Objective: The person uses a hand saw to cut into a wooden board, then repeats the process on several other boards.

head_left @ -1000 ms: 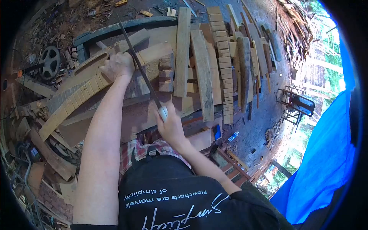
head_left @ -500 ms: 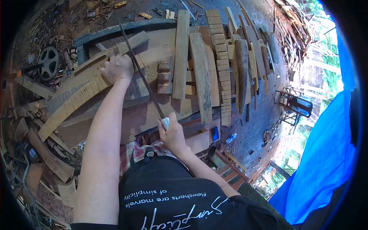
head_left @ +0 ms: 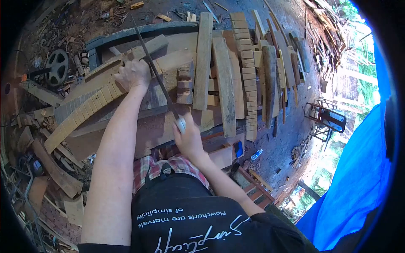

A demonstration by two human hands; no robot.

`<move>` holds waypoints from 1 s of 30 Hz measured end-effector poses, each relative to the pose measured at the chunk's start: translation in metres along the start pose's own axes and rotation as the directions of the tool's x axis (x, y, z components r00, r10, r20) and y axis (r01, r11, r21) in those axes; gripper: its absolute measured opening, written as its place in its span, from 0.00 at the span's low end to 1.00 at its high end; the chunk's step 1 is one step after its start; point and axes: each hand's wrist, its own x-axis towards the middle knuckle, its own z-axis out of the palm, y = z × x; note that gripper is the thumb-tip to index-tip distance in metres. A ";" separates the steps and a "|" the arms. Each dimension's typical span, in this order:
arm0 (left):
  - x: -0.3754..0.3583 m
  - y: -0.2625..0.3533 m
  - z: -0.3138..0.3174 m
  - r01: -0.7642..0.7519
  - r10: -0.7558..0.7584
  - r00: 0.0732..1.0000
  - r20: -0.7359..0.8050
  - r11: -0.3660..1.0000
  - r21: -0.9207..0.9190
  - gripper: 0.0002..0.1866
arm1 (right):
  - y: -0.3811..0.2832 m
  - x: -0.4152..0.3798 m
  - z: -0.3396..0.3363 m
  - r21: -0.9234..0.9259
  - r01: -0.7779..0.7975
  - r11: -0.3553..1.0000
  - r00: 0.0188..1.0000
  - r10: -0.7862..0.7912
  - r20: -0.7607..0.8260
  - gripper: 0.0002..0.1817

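Note:
My right hand (head_left: 188, 138) is closed around the pale handle of a handsaw (head_left: 157, 75). Its long dark blade slants away to the upper left, its edge crossing a wooden piece just right of my left hand. My left hand (head_left: 134, 75) grips the upper end of a curved wooden piece (head_left: 80, 110), fingers bent over it. Evenly spaced cuts run across this piece, which arcs down to the lower left. Beneath it lies a thick board (head_left: 143, 110) on the workbench (head_left: 139, 137). Where the blade meets the wood is partly hidden by my hand.
Right of the saw lie a short notched block (head_left: 184, 84), long planks (head_left: 203, 63) and another curved piece with cuts (head_left: 248, 80). Farther right are stacked boards (head_left: 270, 84), a plastic bottle (head_left: 256, 154) and a chair (head_left: 327, 118). A spoked wheel (head_left: 57, 67) stands left among scraps.
My right hand has pushed the saw a short way forward, away from my body. My left hand keeps its place on the curved piece. The whole view has shifted slightly.

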 end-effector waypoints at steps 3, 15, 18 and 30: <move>0.001 -0.007 0.009 -0.044 0.044 0.994 -0.102 0.999 0.004 0.20 | -0.014 0.074 0.030 -0.077 -0.017 0.997 1.000 0.018 0.010 0.15; 0.000 -0.001 0.005 -0.006 0.002 0.995 -0.095 0.999 -0.042 0.19 | -0.007 0.060 0.020 -0.019 0.072 0.997 0.997 -0.072 -0.005 0.14; 0.002 -0.002 0.004 -0.016 0.012 0.996 -0.086 0.999 -0.050 0.19 | -0.014 0.072 0.022 -0.028 0.048 0.998 0.999 -0.048 -0.005 0.14; 0.001 -0.006 0.011 -0.032 0.029 0.987 -0.157 0.999 -0.018 0.19 | -0.015 0.074 0.026 -0.053 0.054 0.997 0.999 -0.054 0.003 0.15</move>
